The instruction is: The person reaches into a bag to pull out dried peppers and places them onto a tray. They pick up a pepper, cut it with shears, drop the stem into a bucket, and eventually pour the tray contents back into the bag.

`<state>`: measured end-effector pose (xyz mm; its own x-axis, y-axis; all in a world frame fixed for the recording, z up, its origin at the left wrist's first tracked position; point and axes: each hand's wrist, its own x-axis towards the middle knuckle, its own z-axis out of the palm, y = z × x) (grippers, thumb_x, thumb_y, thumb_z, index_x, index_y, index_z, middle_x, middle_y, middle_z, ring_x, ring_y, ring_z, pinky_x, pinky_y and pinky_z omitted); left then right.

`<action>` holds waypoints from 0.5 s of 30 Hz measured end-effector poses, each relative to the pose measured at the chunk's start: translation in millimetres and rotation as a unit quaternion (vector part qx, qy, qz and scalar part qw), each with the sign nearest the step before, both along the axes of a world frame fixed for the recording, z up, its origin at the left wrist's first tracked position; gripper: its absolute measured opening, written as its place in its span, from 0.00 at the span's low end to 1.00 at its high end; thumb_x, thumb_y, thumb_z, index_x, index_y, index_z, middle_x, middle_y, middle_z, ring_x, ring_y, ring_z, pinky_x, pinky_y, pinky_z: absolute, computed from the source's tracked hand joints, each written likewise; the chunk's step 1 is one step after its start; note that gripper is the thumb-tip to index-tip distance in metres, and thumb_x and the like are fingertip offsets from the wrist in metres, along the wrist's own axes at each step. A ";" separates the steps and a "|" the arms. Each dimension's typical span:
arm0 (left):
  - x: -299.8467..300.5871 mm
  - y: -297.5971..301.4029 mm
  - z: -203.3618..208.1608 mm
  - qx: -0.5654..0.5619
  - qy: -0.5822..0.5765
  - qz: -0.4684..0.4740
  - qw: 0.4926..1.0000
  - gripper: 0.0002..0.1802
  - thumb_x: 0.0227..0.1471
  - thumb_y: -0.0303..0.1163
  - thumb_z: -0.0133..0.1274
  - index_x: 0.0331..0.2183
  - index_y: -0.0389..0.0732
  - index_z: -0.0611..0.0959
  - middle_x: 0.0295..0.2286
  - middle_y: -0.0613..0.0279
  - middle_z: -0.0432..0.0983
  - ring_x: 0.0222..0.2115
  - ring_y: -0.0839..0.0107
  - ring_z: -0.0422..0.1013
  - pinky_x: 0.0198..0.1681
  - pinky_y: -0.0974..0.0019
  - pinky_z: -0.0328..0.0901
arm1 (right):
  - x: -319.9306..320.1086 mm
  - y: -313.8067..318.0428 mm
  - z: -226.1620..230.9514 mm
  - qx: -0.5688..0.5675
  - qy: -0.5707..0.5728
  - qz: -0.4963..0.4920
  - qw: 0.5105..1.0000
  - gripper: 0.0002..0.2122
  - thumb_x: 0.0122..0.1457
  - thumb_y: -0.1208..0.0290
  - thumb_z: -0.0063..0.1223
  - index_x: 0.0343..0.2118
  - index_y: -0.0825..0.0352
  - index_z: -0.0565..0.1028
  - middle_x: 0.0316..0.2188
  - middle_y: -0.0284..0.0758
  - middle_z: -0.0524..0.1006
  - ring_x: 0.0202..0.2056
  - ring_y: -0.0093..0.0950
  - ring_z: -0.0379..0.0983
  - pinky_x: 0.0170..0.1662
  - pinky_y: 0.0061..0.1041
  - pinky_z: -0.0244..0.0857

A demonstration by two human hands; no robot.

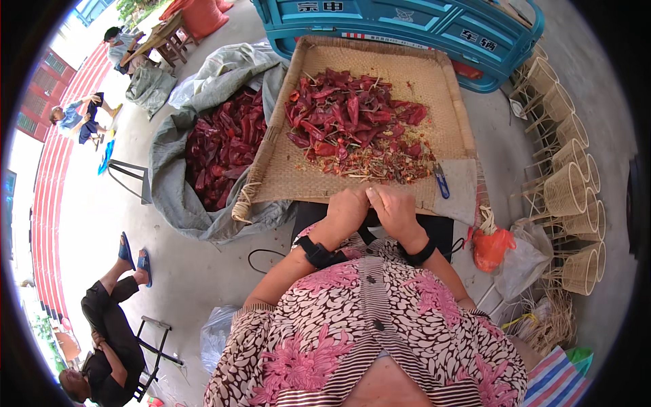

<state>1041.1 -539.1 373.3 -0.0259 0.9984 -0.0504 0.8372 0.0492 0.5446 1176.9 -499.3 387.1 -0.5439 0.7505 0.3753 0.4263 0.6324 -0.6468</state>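
Note:
My left hand [346, 207] and my right hand [393, 207] meet at the near edge of a woven bamboo tray [274, 183]. Fingers on both are curled in and pressed together; whatever they may hold is hidden. A heap of dried red chili peppers [352, 108] lies on the tray just beyond them. Between the heap and my hands are loose stems, seeds and pepper bits [380, 166]. Blue-handled snips [441, 181] rest on a grey cloth patch [462, 186], right of my right hand.
An open grey sack [166, 159] of red peppers stands left of the tray. Beyond it is a blue cargo vehicle [400, 30]. Stacked wicker baskets [566, 190] and an orange bag [493, 247] are on the right. Several people sit at the left.

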 end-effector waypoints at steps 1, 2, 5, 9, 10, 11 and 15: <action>1.0 1.1 -1.9 -0.025 0.027 0.012 0.999 0.11 0.52 0.34 0.45 0.36 0.41 0.76 0.23 0.44 0.75 0.25 0.46 0.73 0.28 0.49 0.67 | -1.0 0.4 0.0 0.011 -0.002 0.007 1.000 0.15 0.61 0.64 0.43 0.21 0.68 0.70 0.16 0.43 0.69 0.21 0.43 0.68 0.22 0.37 0.58; 1.6 1.3 -3.7 -0.025 0.028 0.014 0.999 0.11 0.52 0.34 0.45 0.36 0.41 0.76 0.23 0.44 0.75 0.25 0.46 0.73 0.28 0.49 0.67 | -1.8 0.5 0.3 0.011 -0.001 0.008 1.000 0.15 0.61 0.64 0.43 0.21 0.68 0.70 0.16 0.43 0.69 0.21 0.43 0.68 0.22 0.37 0.58; 7.6 3.7 2.0 0.003 -0.006 0.014 1.000 0.11 0.51 0.33 0.45 0.36 0.40 0.76 0.23 0.43 0.75 0.26 0.46 0.73 0.28 0.50 0.68 | 0.6 0.3 -0.5 0.024 0.013 -0.009 1.000 0.14 0.61 0.64 0.43 0.22 0.68 0.70 0.17 0.43 0.69 0.21 0.43 0.68 0.22 0.37 0.58; -9.2 15.5 -44.2 0.040 -0.030 0.064 0.997 0.10 0.52 0.33 0.44 0.33 0.39 0.77 0.23 0.43 0.75 0.27 0.47 0.74 0.28 0.50 0.68 | 0.4 -6.3 5.0 0.066 0.087 0.010 0.994 0.13 0.60 0.66 0.44 0.23 0.68 0.70 0.20 0.42 0.70 0.21 0.43 0.68 0.23 0.36 0.60; -17.8 18.9 -63.2 0.074 -0.047 0.087 0.992 0.10 0.53 0.33 0.44 0.31 0.39 0.77 0.24 0.44 0.75 0.27 0.47 0.74 0.29 0.49 0.67 | 1.0 -9.3 10.6 0.183 0.089 0.033 0.979 0.12 0.60 0.66 0.44 0.24 0.69 0.71 0.20 0.42 0.71 0.22 0.43 0.68 0.24 0.35 0.61; -24.9 18.2 -59.5 0.034 -0.069 0.179 0.981 0.13 0.54 0.37 0.45 0.28 0.38 0.77 0.24 0.43 0.75 0.27 0.46 0.73 0.29 0.48 0.66 | 5.9 -11.6 18.0 0.180 0.086 0.030 0.979 0.12 0.60 0.66 0.44 0.24 0.69 0.71 0.20 0.42 0.71 0.22 0.43 0.68 0.24 0.35 0.61; -31.9 17.4 -12.2 0.095 -0.064 0.133 0.984 0.15 0.55 0.42 0.47 0.29 0.39 0.73 0.24 0.44 0.75 0.27 0.44 0.72 0.29 0.47 0.65 | 7.5 -2.4 19.6 -0.013 0.124 0.034 0.992 0.10 0.60 0.68 0.44 0.27 0.69 0.72 0.24 0.41 0.73 0.25 0.42 0.70 0.27 0.35 0.63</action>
<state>1009.2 -521.6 361.1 -0.2935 0.9489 0.1161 0.7320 0.1450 0.6657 1184.4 -501.7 406.6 -0.4871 0.7264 0.4849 0.2078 0.6357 -0.7435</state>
